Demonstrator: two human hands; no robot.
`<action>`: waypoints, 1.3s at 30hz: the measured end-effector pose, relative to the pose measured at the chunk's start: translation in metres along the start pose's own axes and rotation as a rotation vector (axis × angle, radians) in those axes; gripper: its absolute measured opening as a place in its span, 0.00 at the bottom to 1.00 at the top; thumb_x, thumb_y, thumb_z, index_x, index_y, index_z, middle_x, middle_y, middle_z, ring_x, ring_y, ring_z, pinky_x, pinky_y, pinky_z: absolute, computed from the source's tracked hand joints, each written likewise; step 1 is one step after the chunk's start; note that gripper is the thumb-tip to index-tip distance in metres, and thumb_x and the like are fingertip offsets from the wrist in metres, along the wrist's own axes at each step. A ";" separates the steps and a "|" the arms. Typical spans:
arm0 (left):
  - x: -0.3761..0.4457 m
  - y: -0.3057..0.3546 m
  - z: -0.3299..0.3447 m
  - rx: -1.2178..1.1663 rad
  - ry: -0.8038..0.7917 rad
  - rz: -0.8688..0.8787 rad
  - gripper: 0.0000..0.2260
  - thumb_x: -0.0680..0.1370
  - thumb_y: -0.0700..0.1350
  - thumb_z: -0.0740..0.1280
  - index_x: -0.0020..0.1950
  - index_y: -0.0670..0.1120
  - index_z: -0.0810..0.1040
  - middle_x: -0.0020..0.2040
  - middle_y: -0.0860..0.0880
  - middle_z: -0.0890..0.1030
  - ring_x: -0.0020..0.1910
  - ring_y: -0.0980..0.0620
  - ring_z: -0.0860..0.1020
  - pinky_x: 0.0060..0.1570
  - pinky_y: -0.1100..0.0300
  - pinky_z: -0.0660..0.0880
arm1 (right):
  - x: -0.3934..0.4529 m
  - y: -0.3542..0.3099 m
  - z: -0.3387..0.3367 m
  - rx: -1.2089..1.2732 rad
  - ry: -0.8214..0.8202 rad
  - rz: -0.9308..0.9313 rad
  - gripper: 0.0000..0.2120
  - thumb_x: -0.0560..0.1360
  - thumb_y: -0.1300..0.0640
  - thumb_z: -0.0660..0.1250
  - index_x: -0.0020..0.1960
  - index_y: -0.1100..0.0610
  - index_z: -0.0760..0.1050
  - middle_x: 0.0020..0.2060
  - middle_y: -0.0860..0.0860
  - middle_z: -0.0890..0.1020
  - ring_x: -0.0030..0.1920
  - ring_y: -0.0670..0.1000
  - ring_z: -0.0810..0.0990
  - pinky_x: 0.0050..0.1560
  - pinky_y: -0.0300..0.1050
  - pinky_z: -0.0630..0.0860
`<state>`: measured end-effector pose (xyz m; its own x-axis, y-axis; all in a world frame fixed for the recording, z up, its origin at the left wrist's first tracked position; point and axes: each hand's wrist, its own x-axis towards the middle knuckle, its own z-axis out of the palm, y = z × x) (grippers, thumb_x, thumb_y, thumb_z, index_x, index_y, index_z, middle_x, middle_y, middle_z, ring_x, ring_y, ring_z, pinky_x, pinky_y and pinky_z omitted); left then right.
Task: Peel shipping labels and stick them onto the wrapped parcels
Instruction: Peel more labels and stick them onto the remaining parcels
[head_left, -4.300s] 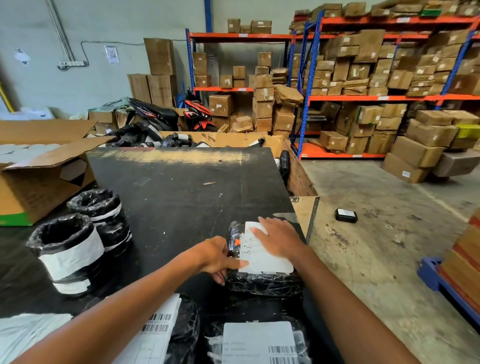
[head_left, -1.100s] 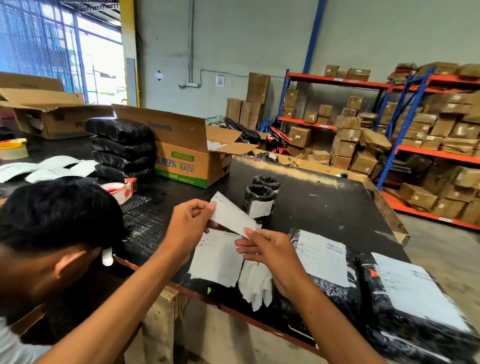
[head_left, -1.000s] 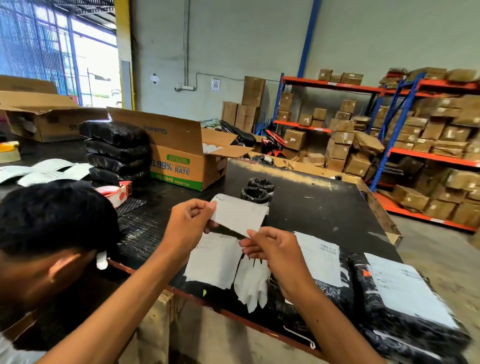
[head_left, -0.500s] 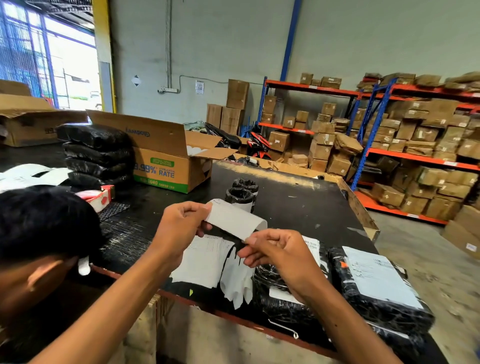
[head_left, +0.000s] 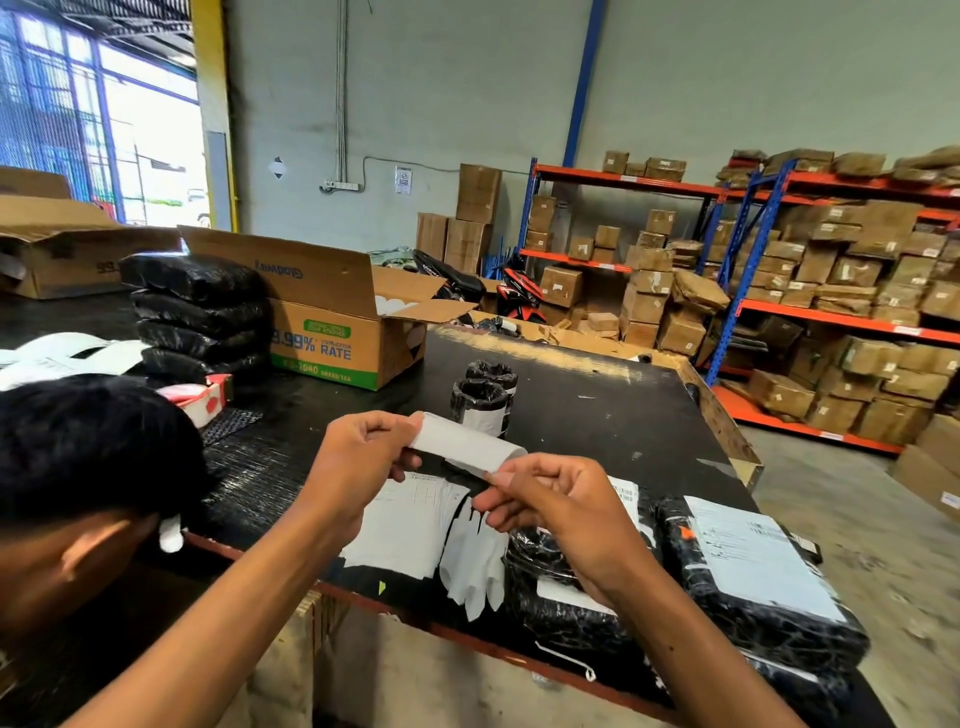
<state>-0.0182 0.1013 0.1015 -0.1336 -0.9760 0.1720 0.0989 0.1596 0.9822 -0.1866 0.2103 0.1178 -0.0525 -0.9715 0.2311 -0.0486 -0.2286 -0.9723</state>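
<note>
Shipping label (head_left: 465, 444), a curled white slip, hangs in the air between our two hands above the near edge of the black table (head_left: 597, 415). Our left hand (head_left: 358, 457) pinches its left end in a narrow grip, and our right hand (head_left: 545, 499) pinches the right end where the sheet rolls over, apparently at the corner where backing and sticker part.

We judge the main risk to be the thin paper folding on itself: if the adhesive face meets itself as the curl tightens, the label would crease or tear. Pulling too fast at the corner could rip it as well.

Just below the label lie flat printed sheets (head_left: 405, 525) and limp white strips (head_left: 475, 561), probably spent backing, draped over the table edge. Right of the label sit wrapped parcels (head_left: 753, 608), lumpy blocks in glossy, crinkled black film, already carrying matte white labels. Beyond the label stand two small cylindrical parcels (head_left: 480, 405) in the same film, banded in white.
</note>
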 end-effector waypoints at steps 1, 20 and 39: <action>0.000 0.000 0.000 0.002 0.000 0.003 0.08 0.77 0.43 0.68 0.46 0.38 0.81 0.34 0.47 0.79 0.28 0.58 0.75 0.30 0.63 0.70 | 0.000 0.000 0.000 0.003 -0.001 -0.005 0.04 0.75 0.64 0.67 0.42 0.63 0.80 0.38 0.60 0.86 0.33 0.51 0.82 0.37 0.40 0.79; -0.021 0.004 0.017 0.089 -0.177 0.125 0.12 0.77 0.45 0.68 0.40 0.37 0.82 0.36 0.38 0.81 0.36 0.47 0.75 0.40 0.53 0.71 | 0.026 0.004 0.008 0.011 -0.039 -0.014 0.07 0.74 0.69 0.66 0.40 0.63 0.81 0.32 0.57 0.84 0.30 0.50 0.80 0.36 0.40 0.79; 0.095 -0.078 -0.019 0.420 0.179 0.014 0.16 0.79 0.49 0.64 0.36 0.40 0.77 0.31 0.46 0.76 0.33 0.52 0.70 0.35 0.58 0.65 | 0.127 -0.041 -0.067 0.607 0.011 -0.092 0.07 0.67 0.61 0.67 0.31 0.57 0.80 0.25 0.48 0.77 0.26 0.43 0.74 0.30 0.33 0.75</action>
<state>-0.0195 -0.0068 0.0400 0.0407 -0.9776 0.2063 -0.3138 0.1836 0.9316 -0.2582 0.1006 0.1898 -0.0854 -0.9461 0.3123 0.5228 -0.3094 -0.7943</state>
